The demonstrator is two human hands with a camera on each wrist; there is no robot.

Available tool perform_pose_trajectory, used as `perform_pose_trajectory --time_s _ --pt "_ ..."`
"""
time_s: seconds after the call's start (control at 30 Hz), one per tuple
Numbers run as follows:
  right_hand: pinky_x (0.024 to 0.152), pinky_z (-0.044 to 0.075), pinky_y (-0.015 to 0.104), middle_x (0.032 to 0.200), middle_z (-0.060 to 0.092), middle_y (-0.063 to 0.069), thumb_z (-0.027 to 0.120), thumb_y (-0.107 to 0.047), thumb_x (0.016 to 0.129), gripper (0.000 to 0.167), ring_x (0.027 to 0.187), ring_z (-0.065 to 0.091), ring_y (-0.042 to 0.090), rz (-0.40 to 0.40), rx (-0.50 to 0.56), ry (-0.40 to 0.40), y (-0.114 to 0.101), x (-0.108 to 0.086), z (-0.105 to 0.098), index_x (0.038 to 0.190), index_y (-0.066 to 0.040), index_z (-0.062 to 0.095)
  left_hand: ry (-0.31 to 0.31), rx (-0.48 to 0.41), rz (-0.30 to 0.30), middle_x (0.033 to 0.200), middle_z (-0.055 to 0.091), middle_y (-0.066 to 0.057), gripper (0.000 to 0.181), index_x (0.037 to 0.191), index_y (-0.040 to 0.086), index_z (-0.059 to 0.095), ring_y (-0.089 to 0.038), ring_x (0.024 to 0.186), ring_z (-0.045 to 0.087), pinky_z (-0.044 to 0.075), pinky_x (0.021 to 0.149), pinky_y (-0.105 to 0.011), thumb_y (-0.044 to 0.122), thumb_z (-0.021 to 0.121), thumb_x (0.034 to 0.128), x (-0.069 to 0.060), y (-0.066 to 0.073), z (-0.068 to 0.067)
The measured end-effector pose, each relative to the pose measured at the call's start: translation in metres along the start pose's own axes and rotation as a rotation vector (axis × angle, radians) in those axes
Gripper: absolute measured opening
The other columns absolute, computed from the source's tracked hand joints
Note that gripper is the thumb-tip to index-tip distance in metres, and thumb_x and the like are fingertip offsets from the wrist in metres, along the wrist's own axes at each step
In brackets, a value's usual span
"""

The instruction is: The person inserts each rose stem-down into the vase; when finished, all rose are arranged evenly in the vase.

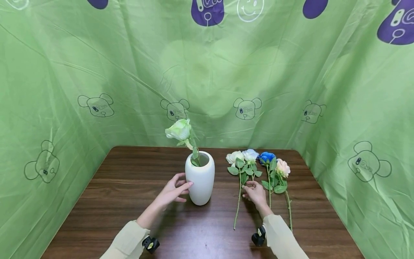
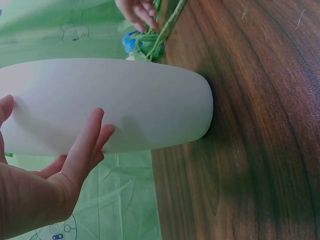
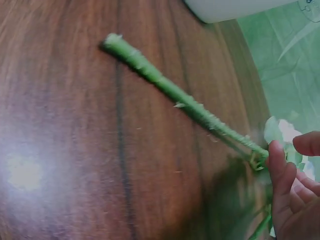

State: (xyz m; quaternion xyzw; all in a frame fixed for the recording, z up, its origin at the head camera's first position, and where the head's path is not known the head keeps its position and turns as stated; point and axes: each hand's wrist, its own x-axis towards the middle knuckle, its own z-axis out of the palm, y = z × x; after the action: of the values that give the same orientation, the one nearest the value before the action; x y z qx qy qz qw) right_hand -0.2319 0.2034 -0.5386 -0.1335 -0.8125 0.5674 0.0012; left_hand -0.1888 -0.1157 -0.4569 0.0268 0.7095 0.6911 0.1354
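Note:
In the head view a white vase point(image 1: 201, 183) stands upright on the table, with one pale green rose point(image 1: 179, 130) in it, leaning left. My left hand point(image 1: 176, 189) rests its fingertips against the vase's left side; the left wrist view shows these fingers point(image 2: 89, 137) fairly straight along the wall. To the right my right hand point(image 1: 255, 194) is low over the flowers, its fingers by the stem point(image 3: 185, 100) of a white rose point(image 1: 235, 157). In the right wrist view thumb and forefinger look apart there. A light blue rose point(image 1: 250, 155) lies beside the white one, its lower stem hidden.
A deep blue rose point(image 1: 267, 157) and a peach rose point(image 1: 283, 168) lie right of my right hand, stems toward me. The brown wooden table point(image 1: 129, 201) is enclosed by green patterned cloth point(image 1: 207, 79) behind and at both sides.

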Motion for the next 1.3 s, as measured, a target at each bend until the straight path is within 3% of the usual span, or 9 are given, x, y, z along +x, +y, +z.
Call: perform_pose_trajectory --time_s 0.3,0.43,0.67,0.8,0.9,1.03,1.3 --pt "0.044 0.046 0.03 0.072 0.063 0.01 0.064 -0.015 0.079 0.041 0.054 0.061 0.022 0.04 -0.057 -0.014 0.013 -0.001 0.008 0.112 0.005 0.05 0.001 -0.014 -0.006 0.122 0.041 -0.029 0.062 0.13 0.004 0.03 -0.039 0.095 0.054 0.052 0.062 -0.043 0.026 0.063 0.0825 -0.003 0.004 0.001" --pt "0.044 0.045 0.028 0.067 0.063 0.007 0.068 -0.014 0.075 0.045 0.05 0.06 0.021 0.022 -0.115 0.007 0.013 0.0 0.013 0.112 0.005 0.05 0.002 -0.009 -0.005 0.122 0.04 -0.029 0.062 0.13 0.005 0.03 -0.038 0.095 0.054 0.052 0.061 -0.042 0.028 0.063 0.0821 0.0 0.0 0.0" --pt "0.056 0.047 0.031 0.066 0.063 0.008 0.066 -0.007 0.073 0.045 0.047 0.057 0.02 -0.027 -0.207 0.023 0.012 0.002 0.016 0.111 0.007 0.048 -0.006 -0.011 -0.004 0.122 0.04 -0.029 0.064 0.13 0.005 0.03 -0.038 0.094 0.054 0.052 0.061 -0.042 0.029 0.064 0.0816 0.001 -0.001 0.0" --pt "0.047 0.045 0.029 0.063 0.06 0.007 0.062 -0.005 0.074 0.041 0.045 0.054 0.018 -0.015 -0.142 0.015 0.014 0.002 0.014 0.11 0.009 0.048 -0.005 -0.019 -0.008 0.122 0.04 -0.029 0.064 0.13 0.006 0.031 -0.038 0.095 0.054 0.052 0.061 -0.042 0.029 0.065 0.0808 0.0 0.0 0.0" --pt "0.041 0.04 0.025 0.062 0.057 0.006 0.06 -0.003 0.074 0.042 0.044 0.05 0.015 0.032 -0.025 -0.025 0.017 0.003 0.012 0.111 0.009 0.047 -0.004 -0.017 -0.005 0.122 0.04 -0.029 0.064 0.13 0.006 0.03 -0.038 0.094 0.054 0.052 0.061 -0.042 0.029 0.064 0.0809 -0.001 0.0 0.0" --pt "0.04 0.037 0.021 0.07 0.059 0.007 0.059 -0.003 0.075 0.045 0.045 0.046 0.012 0.103 0.123 -0.118 0.019 0.004 0.006 0.117 0.006 0.044 0.0 -0.012 -0.004 0.122 0.04 -0.029 0.065 0.13 0.006 0.03 -0.038 0.094 0.054 0.052 0.061 -0.042 0.03 0.065 0.0806 -0.001 0.0 0.0" --pt "0.045 0.04 0.017 0.084 0.061 0.009 0.057 -0.002 0.081 0.049 0.051 0.046 0.007 0.145 0.371 -0.258 0.016 0.003 -0.006 0.127 0.001 0.039 0.009 -0.007 -0.009 0.122 0.041 -0.029 0.065 0.131 0.005 0.03 -0.037 0.094 0.055 0.052 0.061 -0.042 0.029 0.064 0.081 -0.001 0.001 0.0"
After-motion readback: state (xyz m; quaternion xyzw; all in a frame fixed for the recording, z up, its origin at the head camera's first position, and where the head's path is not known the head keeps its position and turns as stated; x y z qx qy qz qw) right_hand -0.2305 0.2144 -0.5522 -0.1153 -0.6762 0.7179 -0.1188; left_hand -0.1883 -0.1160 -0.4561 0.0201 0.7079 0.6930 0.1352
